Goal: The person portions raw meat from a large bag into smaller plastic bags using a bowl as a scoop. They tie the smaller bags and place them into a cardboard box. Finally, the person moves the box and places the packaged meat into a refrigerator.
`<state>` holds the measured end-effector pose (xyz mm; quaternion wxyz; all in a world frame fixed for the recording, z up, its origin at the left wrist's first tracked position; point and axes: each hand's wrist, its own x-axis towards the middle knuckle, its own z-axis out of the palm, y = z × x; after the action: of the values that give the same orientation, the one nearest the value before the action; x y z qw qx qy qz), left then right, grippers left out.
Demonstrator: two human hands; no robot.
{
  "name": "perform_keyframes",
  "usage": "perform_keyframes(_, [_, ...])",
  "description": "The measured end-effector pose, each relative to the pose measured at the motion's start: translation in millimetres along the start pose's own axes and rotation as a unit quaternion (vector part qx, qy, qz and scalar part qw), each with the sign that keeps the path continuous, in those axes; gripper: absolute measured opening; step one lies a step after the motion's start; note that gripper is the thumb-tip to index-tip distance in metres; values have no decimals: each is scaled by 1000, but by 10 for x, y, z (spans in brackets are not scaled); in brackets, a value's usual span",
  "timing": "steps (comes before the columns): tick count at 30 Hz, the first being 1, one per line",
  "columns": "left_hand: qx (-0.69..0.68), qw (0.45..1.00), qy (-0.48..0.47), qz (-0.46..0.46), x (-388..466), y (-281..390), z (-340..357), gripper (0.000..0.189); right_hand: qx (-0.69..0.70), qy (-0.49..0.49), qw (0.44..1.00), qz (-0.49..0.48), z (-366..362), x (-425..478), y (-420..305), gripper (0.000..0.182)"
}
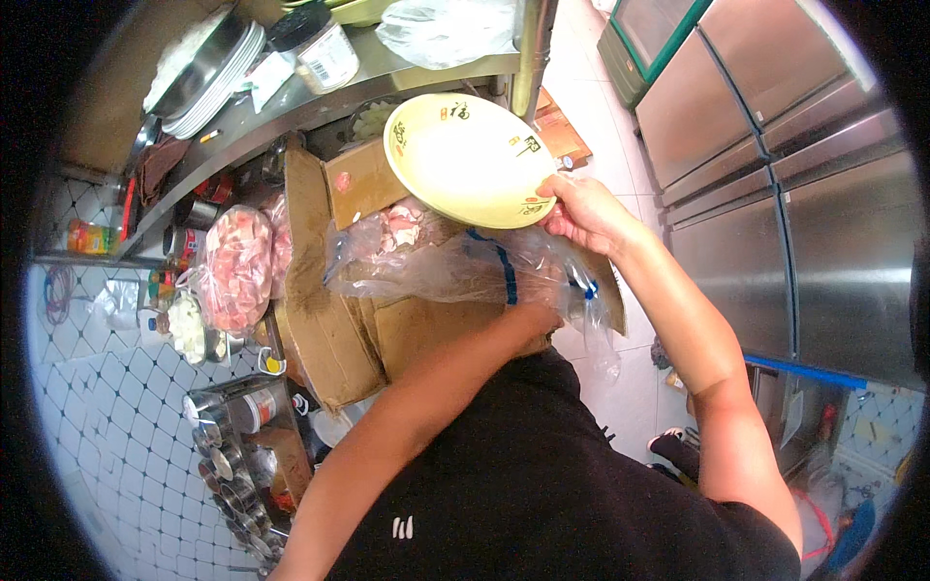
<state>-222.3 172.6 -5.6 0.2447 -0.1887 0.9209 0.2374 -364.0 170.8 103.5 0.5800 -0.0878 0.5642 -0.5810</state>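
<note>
My right hand [581, 214] grips the rim of a pale yellow bowl [465, 163] with printed characters, tilted over an open cardboard box [429, 327]. My left hand [534, 316] is at the near right part of the box, at a clear plastic bag [436, 269] with a blue stripe; the bag partly covers its fingers, so its hold cannot be made out. Pieces of raw meat [403, 226] show at the bag's far left end, below the bowl. A filled plastic bag of raw meat chunks [238, 269] lies left of the box.
A steel shelf [407, 72] holds stacked plates [218, 87], a lidded plastic jar [327, 58] and a plastic bag [450, 29]. Steel refrigerator doors [850, 240] stand at the right. At lower left is a rack of metal containers [236, 486]. Another person's shoe [665, 438] shows on the floor.
</note>
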Motion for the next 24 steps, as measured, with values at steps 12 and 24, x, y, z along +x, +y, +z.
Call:
perform_keyframes(12, [-433,807,396,69,718,-1649,-566,36,-55,26,998,-28,-53,-329,-99,17])
perform_keyframes(24, [-700,531,440,-184,-446,-3044,-1866,19,-135,-31,989,44,-239,-473,109,19])
